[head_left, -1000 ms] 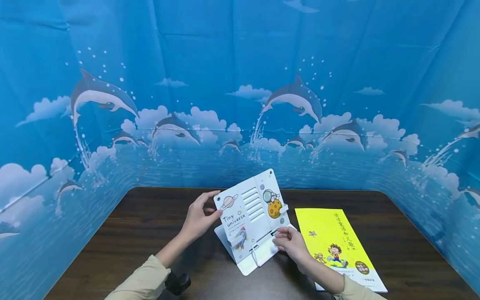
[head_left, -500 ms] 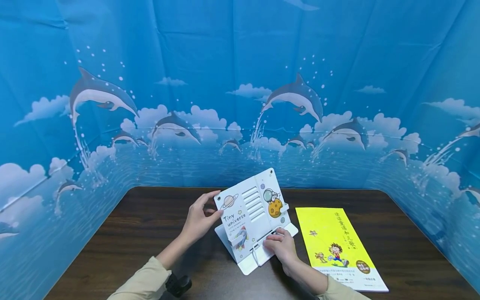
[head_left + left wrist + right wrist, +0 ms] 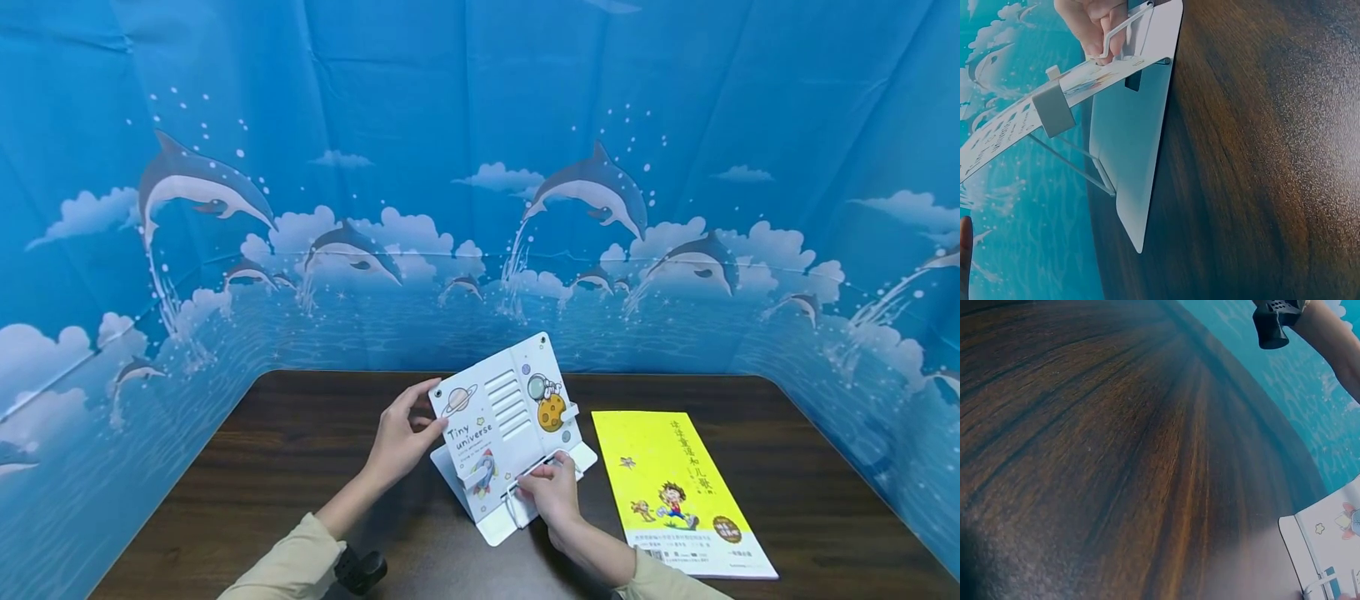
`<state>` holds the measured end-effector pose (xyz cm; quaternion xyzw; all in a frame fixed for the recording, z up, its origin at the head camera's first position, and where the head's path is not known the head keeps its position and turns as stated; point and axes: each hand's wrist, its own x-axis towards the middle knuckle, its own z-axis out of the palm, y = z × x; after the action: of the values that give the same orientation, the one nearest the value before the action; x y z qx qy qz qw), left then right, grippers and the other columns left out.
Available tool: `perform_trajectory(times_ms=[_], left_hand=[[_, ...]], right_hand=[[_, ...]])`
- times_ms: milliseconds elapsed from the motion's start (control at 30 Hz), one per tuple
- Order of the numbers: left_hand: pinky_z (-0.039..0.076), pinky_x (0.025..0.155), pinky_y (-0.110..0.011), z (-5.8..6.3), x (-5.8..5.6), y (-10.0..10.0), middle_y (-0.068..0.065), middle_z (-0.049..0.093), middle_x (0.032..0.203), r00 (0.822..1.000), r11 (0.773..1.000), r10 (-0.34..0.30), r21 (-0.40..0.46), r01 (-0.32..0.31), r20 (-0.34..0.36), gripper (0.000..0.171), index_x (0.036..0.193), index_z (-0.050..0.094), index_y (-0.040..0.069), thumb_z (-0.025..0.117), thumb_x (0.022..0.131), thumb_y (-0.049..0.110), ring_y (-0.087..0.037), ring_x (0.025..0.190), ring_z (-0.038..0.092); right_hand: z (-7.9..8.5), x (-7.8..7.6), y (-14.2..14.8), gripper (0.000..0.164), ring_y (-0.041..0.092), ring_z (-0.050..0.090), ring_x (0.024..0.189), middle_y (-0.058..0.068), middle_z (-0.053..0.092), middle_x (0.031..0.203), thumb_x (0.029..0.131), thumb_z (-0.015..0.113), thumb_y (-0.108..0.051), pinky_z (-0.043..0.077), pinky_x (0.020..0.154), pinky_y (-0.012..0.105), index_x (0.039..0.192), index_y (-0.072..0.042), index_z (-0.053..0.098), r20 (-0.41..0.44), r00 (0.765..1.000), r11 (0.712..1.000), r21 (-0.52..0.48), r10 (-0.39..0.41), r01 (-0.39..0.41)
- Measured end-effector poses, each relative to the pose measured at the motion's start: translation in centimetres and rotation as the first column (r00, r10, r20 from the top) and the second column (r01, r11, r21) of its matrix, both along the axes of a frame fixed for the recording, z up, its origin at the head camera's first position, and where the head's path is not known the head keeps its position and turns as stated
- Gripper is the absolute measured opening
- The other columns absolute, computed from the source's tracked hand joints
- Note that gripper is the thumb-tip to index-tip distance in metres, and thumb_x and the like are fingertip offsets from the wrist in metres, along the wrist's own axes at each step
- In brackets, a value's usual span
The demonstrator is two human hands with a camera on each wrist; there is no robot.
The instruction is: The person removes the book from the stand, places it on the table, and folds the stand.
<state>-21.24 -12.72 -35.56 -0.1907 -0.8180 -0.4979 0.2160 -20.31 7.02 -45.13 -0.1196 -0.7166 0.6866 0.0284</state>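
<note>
Left hand [image 3: 401, 429] is gripping the stand [image 3: 512, 433] (reading "Tiny universe"); right hand [image 3: 555, 493] is touching its lower part, finger grip unclear.

The white stand [image 3: 501, 427] bears the words "Tiny universe", with smaller lines beneath them too fine to read. On the yellow book [image 3: 647, 450], the title [image 3: 688, 454] runs vertically in Chinese characters, 读读童谣和儿歌. Lower on its cover, the brown round badge [image 3: 727, 528] and white band [image 3: 701, 557] carry print too small to make out, beside a QR code [image 3: 657, 555] on the band.
</note>
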Motion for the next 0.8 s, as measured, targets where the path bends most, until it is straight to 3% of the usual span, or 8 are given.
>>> perform_trajectory(times_ms=[100,367,667,800], left_hand=[[0.054,0.064,-0.033,-0.2,-0.1,-0.1,-0.020,0.058,0.104,1.000,1.000,0.002,0.002,-0.002,-0.011,0.049,0.119,0.052,-0.006,0.066,0.073,-0.012,-0.031,0.085,0.058],[0.053,0.062,-0.023,-3.1,-1.9,-0.7,-0.011,0.060,0.103,0.997,1.000,0.000,0.000,0.000,-0.072,0.052,0.119,0.055,0.002,0.071,0.071,-0.007,-0.023,0.085,0.058],[0.053,0.062,-0.024,-3.6,-0.7,-0.5,-0.009,0.060,0.100,0.988,1.000,-0.026,0.008,0.027,-0.155,0.053,0.119,0.055,0.001,0.074,0.069,-0.003,-0.021,0.083,0.059],[0.054,0.061,-0.030,-2.5,0.8,0.3,-0.015,0.060,0.100,0.980,1.000,-0.022,0.002,0.022,-0.197,0.053,0.116,0.055,-0.004,0.074,0.067,-0.008,-0.024,0.082,0.060]], right_hand=[[0.1,-0.1,0.0,0.075,0.013,0.055,0.063,0.012,0.054,0.079,0.074,0.063,0.008,0.051,0.059,0.025,0.130,0.014,0.015,-0.006,1.000,1.000,-0.001,-0.001,0.001],[0.1,-0.5,0.3,0.072,0.013,0.056,0.060,0.012,0.053,0.079,0.075,0.061,0.010,0.050,0.057,0.024,0.131,0.014,0.016,-0.005,1.000,1.000,0.000,0.019,-0.019],[0.2,-1.4,1.5,0.067,0.013,0.054,0.060,0.010,0.048,0.079,0.074,0.057,0.012,0.050,0.055,0.022,0.132,0.012,0.024,0.000,0.993,0.992,-0.049,0.115,-0.115],[0.3,-1.9,2.3,0.062,0.015,0.054,0.066,0.010,0.048,0.080,0.076,0.057,0.012,0.051,0.056,0.022,0.132,0.009,0.030,0.006,0.985,0.985,-0.036,0.171,-0.171]])
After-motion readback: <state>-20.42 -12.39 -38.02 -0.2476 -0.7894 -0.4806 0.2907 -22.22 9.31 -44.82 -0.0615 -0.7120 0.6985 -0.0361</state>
